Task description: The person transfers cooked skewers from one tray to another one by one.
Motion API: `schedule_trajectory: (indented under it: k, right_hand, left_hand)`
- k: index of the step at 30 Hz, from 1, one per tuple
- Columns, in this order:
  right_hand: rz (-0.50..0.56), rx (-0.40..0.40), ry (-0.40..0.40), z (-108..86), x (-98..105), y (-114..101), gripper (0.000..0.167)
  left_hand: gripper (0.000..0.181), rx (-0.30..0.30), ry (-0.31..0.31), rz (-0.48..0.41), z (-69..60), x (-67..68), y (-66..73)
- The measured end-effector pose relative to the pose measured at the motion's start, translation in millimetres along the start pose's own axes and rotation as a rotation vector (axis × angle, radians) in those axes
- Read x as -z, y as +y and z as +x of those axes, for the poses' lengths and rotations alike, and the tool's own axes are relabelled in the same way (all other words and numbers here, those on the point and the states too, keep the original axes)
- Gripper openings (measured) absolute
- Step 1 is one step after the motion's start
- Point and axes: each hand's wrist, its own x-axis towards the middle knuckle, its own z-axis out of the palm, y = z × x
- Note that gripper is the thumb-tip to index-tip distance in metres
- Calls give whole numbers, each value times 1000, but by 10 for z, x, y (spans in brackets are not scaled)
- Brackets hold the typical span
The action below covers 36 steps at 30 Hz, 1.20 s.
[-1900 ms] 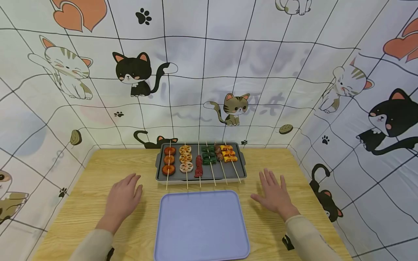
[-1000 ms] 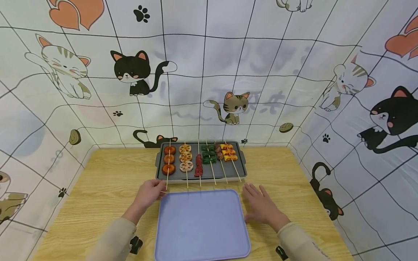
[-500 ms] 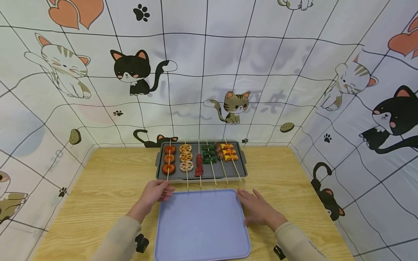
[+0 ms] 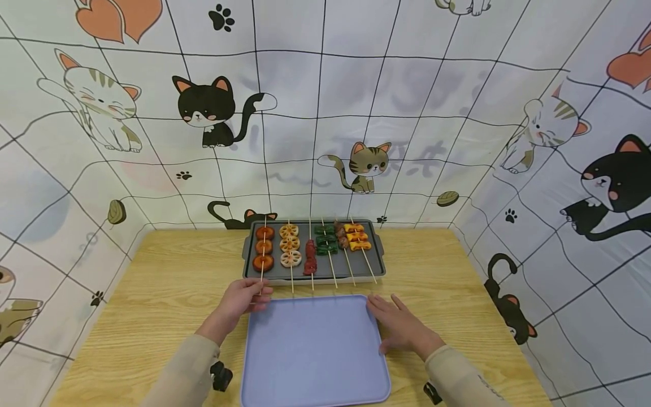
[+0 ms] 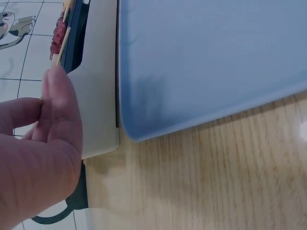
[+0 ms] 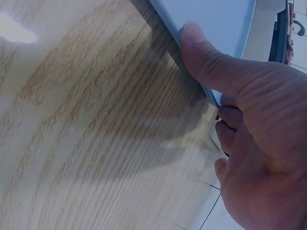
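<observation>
Here on the left, the left hand (image 4: 240, 301) pinches the stick end of the orange skewer (image 4: 263, 247), thumb meeting fingers, while its rounds lie at the left of the grill pan (image 4: 277, 273). Moving right across that pan: the lotus skewer (image 4: 290, 245), the red skewer (image 4: 310, 258), then green (image 4: 326, 244), brown and yellow ones. Just in front sits the blue tray (image 4: 317, 353), and at its far right corner rests the right hand (image 4: 402, 325), fingers extended, thumb touching the rim, gripping nothing.
</observation>
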Motion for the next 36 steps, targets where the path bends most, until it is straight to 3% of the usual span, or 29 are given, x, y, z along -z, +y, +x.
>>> schedule_trajectory:
  k: [7, 17, 25, 32, 36]
  right_hand:
    - [-14, -17, 4, 20, -34, 0, 107]
    - [3, -27, 12, 22, -61, -6, 108]
    - [-11, -45, 14, 13, -42, -12, 109]
    - [-16, -30, 10, -5, -24, -22, 108]
    - [-22, -29, 8, -3, -26, -26, 107]
  left_hand:
    - [36, -11, -5, -31, 7, 5, -22]
    - [39, -52, -49, -92, -137, 62, 10]
    - [46, -111, -137, -70, -248, 180, 99]
    - [46, -121, -161, -28, -390, 217, 146]
    - [48, -123, -208, -15, -478, 245, 132]
